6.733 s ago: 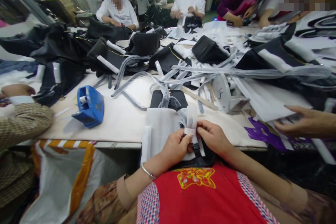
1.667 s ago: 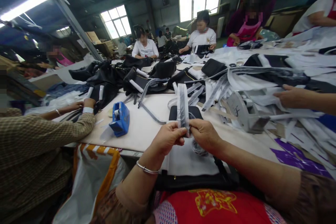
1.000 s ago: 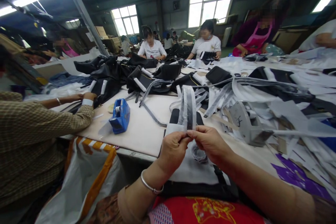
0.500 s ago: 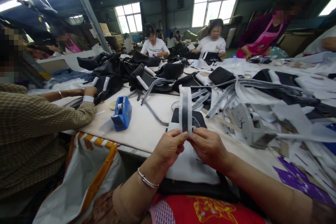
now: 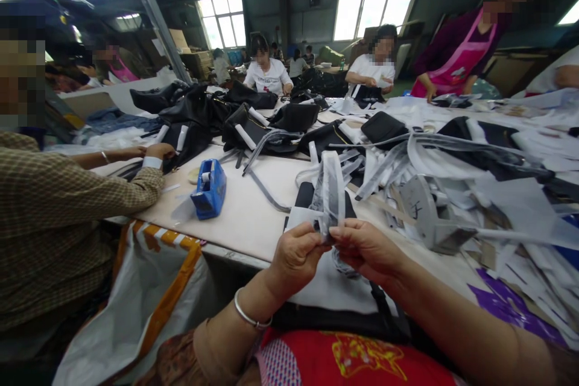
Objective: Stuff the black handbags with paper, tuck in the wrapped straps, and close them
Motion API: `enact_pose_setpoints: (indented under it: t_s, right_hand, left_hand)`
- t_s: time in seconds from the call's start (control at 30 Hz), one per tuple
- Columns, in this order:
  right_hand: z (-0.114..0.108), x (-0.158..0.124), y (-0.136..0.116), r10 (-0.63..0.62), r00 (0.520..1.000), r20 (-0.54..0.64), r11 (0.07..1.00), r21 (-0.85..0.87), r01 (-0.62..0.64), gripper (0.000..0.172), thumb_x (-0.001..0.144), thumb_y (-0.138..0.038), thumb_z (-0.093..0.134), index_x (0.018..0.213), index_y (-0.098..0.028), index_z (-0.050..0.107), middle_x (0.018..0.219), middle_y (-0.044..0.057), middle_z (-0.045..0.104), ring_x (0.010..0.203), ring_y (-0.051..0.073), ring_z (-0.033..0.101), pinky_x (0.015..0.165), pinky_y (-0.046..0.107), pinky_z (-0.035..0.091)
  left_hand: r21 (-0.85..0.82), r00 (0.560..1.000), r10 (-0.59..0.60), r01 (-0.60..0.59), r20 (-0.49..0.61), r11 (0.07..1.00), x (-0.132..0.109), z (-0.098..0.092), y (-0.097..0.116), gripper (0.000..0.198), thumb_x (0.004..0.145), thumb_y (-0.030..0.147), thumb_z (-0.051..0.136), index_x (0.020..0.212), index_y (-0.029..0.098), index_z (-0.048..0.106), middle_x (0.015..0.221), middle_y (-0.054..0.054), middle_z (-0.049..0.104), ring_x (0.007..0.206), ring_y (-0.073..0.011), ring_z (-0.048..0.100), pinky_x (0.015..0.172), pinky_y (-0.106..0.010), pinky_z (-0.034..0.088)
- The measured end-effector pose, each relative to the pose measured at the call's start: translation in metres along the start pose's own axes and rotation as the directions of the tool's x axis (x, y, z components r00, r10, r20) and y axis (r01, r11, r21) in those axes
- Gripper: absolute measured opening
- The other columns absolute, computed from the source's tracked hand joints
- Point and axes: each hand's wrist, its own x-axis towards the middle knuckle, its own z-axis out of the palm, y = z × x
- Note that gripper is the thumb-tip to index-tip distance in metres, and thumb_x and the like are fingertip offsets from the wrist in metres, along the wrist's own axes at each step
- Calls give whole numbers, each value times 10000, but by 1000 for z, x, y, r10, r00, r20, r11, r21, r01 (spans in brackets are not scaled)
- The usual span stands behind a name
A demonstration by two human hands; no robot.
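Two forearms (image 5: 456, 310) slant inward from seven and four o'clock, the left hand (image 5: 296, 254) and right hand (image 5: 371, 253) close together, thumbs against bent fingers, both pinching the base of a plastic-wrapped strap (image 5: 333, 187) looped toward twelve, a blue dispenser (image 5: 210, 192) beyond at ten.

Tabletop (image 5: 251, 226): open stretch from blue tape dispenser (image 5: 210, 191) to left hand (image 5: 299, 253); loose grey strip (image 5: 263, 190) cuts across its far right.
Sleeve side: co-worker's checked sleeve (image 5: 106, 190) in the way.
Bag row: black bags (image 5: 294, 117) wall off the far side.
Scrap side: grey metal dispenser (image 5: 423, 211), heaped white scraps (image 5: 515, 259) obstruct.
Hand gap: wrapped strap (image 5: 332, 193) blocks; right hand (image 5: 371, 250) close by.
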Motion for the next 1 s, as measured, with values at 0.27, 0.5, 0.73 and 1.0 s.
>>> enact_pose_setpoints:
  t_s: [0.27,0.5,0.73,1.0]
  right_hand:
    - [4,-2,10,-513,838,189,429,-789,441,187,847,-295,617,724,-173,685,688,30,607,645,154,527,609,288,424]
    - [-4,-2,16,-562,698,443,55,-823,566,207,922,-221,503,835,-168,683,844,97,653,777,193,602,728,312,478]
    - [-23,-5,-4,25,959,281,959,-277,56,490,785,-601,685,636,-162,526,502,-98,273,424,37,192,408,195,176]
    - [-4,2,7,85,994,68,995,40,-87,452,651,-398,845,656,-193,443,476,-130,263,408,19,118,381,189,80]
  left_hand:
    - [-645,773,-601,569,206,511,10,1,14,456,707,514,768,622,176,474,502,98,283,437,-47,233,421,-212,172]
    - [-593,785,-620,496,-6,634,6,19,15,340,776,409,713,644,166,514,548,69,361,496,-64,312,473,-214,257]
    - [-73,993,-111,108,-45,992,-2,-1,13,278,883,251,626,621,159,608,663,4,466,627,-113,448,586,-242,360]
    - [81,989,55,-67,138,994,-2,-5,1,193,911,221,547,827,170,713,801,-69,611,730,-155,552,689,-269,425]
